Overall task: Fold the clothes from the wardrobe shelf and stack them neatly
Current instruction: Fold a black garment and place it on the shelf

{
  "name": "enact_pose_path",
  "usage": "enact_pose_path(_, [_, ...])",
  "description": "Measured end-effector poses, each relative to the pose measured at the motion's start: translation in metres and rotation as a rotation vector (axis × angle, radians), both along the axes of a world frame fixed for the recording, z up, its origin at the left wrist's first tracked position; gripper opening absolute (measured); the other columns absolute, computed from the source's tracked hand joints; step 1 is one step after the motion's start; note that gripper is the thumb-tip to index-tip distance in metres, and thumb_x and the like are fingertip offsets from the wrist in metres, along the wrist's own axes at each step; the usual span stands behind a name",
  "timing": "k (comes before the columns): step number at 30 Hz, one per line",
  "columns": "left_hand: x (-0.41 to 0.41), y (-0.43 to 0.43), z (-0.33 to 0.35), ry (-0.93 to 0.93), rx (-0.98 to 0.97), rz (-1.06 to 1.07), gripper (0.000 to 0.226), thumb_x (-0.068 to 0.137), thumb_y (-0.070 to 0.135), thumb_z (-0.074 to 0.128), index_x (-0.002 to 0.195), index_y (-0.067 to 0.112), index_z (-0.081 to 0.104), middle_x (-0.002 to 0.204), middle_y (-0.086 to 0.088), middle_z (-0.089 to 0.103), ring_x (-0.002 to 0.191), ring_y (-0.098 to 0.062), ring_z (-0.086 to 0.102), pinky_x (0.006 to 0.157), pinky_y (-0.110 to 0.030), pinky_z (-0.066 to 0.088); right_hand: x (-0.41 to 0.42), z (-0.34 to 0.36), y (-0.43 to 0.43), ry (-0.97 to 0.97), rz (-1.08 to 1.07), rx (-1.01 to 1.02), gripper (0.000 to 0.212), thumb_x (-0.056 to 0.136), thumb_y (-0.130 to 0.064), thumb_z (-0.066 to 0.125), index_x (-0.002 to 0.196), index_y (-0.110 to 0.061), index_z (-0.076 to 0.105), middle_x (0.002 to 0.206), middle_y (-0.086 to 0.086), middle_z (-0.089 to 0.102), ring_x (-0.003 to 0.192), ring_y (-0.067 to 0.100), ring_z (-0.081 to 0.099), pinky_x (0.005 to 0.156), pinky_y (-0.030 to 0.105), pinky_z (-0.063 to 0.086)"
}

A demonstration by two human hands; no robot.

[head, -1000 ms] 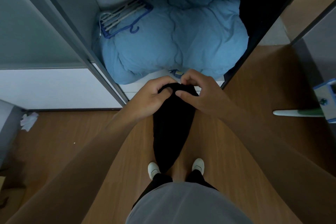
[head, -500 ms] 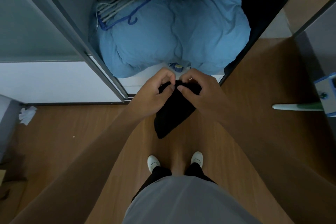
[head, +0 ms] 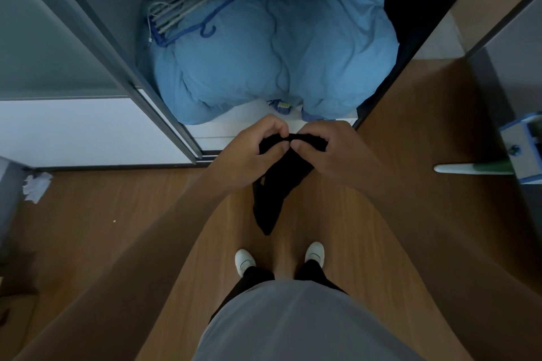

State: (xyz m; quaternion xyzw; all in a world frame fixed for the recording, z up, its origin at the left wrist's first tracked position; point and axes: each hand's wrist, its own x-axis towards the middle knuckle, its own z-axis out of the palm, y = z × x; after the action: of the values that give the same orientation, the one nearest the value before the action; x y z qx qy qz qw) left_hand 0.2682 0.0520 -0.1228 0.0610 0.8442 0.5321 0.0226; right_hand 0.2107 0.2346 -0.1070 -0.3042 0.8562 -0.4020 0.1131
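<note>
Black cloth, a small dark garment (head: 274,193) whose kind cannot be told, is held up in front of the body by its top edge. It is pinched by the left hand (head: 249,157) and the right hand (head: 333,152), thumbs and curled fingers clamped on the fabric, the two grips set so close that the thumb tips nearly touch. Below the grip the garment is seen hanging freely, narrowing to a point, clear of the wooden floor (head: 117,228). Further below that point, a pair of white shoes (head: 244,261) is planted on the boards, one to each side.

Just beyond the grip the white wardrobe shelf (head: 249,119) is met, and on it a bulky light blue duvet (head: 278,53) is stuffed, filling most of the compartment. A bundle of clothes hangers (head: 187,13), blue and pale, is laid on the duvet's far left part, against the side wall. Well to the left of the grip, a crumpled white paper (head: 36,186) is seen on the floor at the foot of the wardrobe.
</note>
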Motion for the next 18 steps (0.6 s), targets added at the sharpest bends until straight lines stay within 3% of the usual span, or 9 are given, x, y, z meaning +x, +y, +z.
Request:
enact_pose_path(4, [0.004, -0.004, -0.014, -0.026, -0.11, -0.006, 0.012, 0.097, 0.01, 0.059, 0.087, 0.004, 0.061, 0.08, -0.011, 0.061, 0.076, -0.019, 0.056, 0.068, -0.031, 0.042, 0.002, 0.005, -0.002, 0.006, -0.021, -0.04, 0.014, 0.092, -0.013, 0.065, 0.083, -0.004, 0.07, 0.073, 0.003, 0.066, 0.071, 0.011, 0.058, 0.062, 0.022, 0.04])
enact_pose_path(8, [0.003, -0.002, -0.012, 0.054, -0.082, 0.053, 0.014, 0.096, 0.008, 0.056, 0.088, 0.016, 0.065, 0.084, -0.002, 0.065, 0.08, -0.008, 0.059, 0.072, -0.015, 0.04, 0.004, 0.006, 0.0, 0.018, 0.006, -0.011, 0.017, 0.087, -0.009, 0.066, 0.073, 0.002, 0.065, 0.071, 0.014, 0.062, 0.07, 0.026, 0.058, 0.066, 0.044, 0.044])
enact_pose_path(10, [0.002, 0.002, -0.01, 0.079, -0.09, 0.072, 0.012, 0.093, 0.011, 0.057, 0.09, 0.015, 0.068, 0.086, 0.0, 0.067, 0.081, -0.006, 0.06, 0.074, -0.015, 0.042, 0.002, 0.008, 0.004, 0.017, 0.051, 0.061, 0.023, 0.085, -0.011, 0.065, 0.066, 0.002, 0.059, 0.069, 0.014, 0.06, 0.068, 0.029, 0.056, 0.065, 0.05, 0.044])
enact_pose_path(15, [0.004, 0.01, -0.011, 0.182, -0.152, 0.127, 0.006, 0.085, 0.001, 0.067, 0.081, 0.003, 0.07, 0.082, -0.006, 0.067, 0.08, -0.016, 0.061, 0.075, -0.023, 0.046, -0.004, 0.013, 0.013, -0.055, 0.076, 0.248, 0.037, 0.085, -0.017, 0.062, 0.057, -0.001, 0.042, 0.064, 0.022, 0.05, 0.058, 0.023, 0.038, 0.057, 0.046, 0.034])
enact_pose_path(18, [0.007, 0.014, -0.009, 0.21, -0.137, 0.205, 0.005, 0.083, 0.001, 0.07, 0.079, -0.001, 0.071, 0.081, -0.01, 0.068, 0.079, -0.021, 0.062, 0.074, -0.027, 0.048, -0.003, 0.013, 0.011, 0.004, 0.024, 0.2, 0.034, 0.084, -0.014, 0.062, 0.059, 0.005, 0.049, 0.064, 0.023, 0.055, 0.062, 0.036, 0.049, 0.06, 0.049, 0.04])
